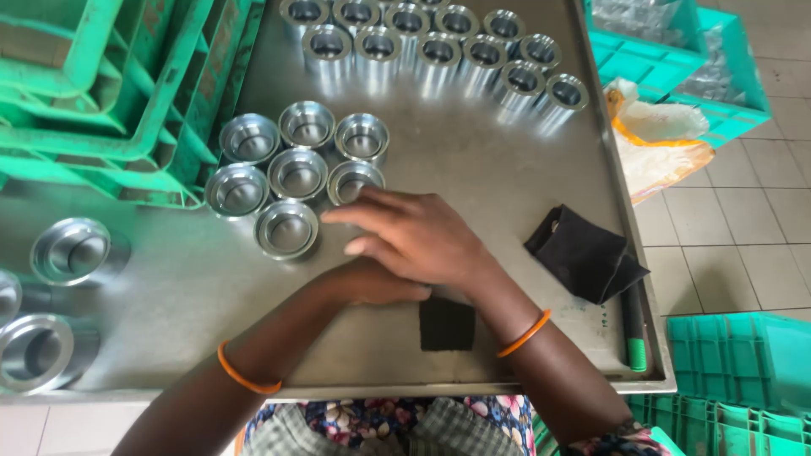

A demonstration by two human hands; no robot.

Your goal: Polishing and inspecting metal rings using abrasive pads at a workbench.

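The right hand (418, 236) is lying palm down across the middle of the flat grey steel worktable (473, 160), its fingers stretched left and loosely spread, gripping nothing; the fingertips are reaching just beside the nearest short silver metal ring cup (353, 180), though whether they are touching it I cannot tell. The left hand (372, 283) is tucking under the right one — mostly hidden, so its hold cannot be told. That cup is sitting at the right edge of a tight cluster of seven short silver ring cups (291, 173), left of centre on the table; a far group of taller shiny metal cylinders (439, 46) is standing in two rows, well apart from the hands. A crumpled black cloth (579, 252) is lying to the right, near a green-tipped dark marker (634, 325); a small black square pad (447, 324) is resting near the table's near edge, between the forearms — each wrist wearing an orange band (525, 333). Green plastic crates (118, 93) are stacking at far left.
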